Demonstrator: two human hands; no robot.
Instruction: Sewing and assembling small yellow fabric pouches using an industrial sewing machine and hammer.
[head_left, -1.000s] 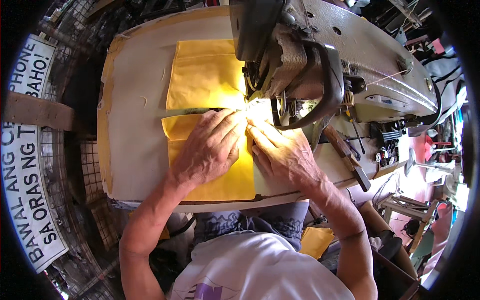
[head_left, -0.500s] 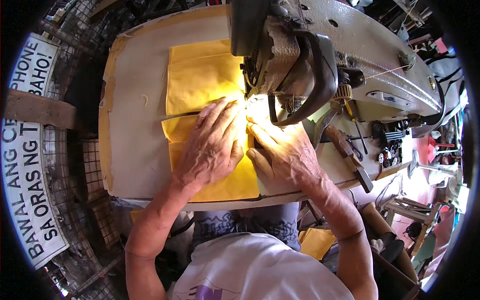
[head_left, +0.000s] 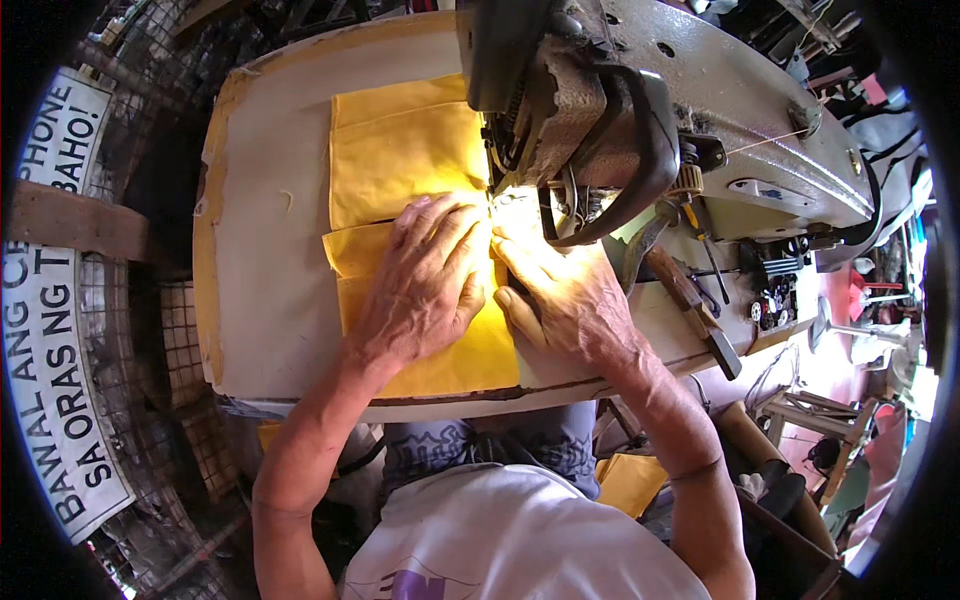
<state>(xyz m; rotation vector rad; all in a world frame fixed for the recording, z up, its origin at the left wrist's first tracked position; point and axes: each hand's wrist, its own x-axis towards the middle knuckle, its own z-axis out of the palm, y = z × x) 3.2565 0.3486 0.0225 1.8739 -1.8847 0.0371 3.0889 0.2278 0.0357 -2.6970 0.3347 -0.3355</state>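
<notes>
Two yellow fabric pieces lie one behind the other on the pale sewing table: a far piece [head_left: 400, 150] and a near piece [head_left: 455, 365]. Their right edges run along the lit needle area of a sewing machine [head_left: 740, 100]. My left hand [head_left: 425, 275] rests flat on the near piece, fingers stretched forward over the gap between the two. Beside the needle area, my right hand [head_left: 575, 300] has its fingertips on the right edge of the near piece, its thumb apart from the fingers. The glare and the machine head hide the needle and the farther fingertips.
Right of my right hand lie a wooden-handled tool [head_left: 690, 305], a screwdriver [head_left: 710, 255] and several bobbins [head_left: 775, 312]. More yellow fabric [head_left: 633, 485] sits below the table's front edge. Wire mesh [head_left: 185, 340] and a white sign [head_left: 70, 390] stand at the left.
The far fabric piece has shifted slightly away from me, and the near piece has moved a little with my hands. My right thumb has drawn slightly forward.
</notes>
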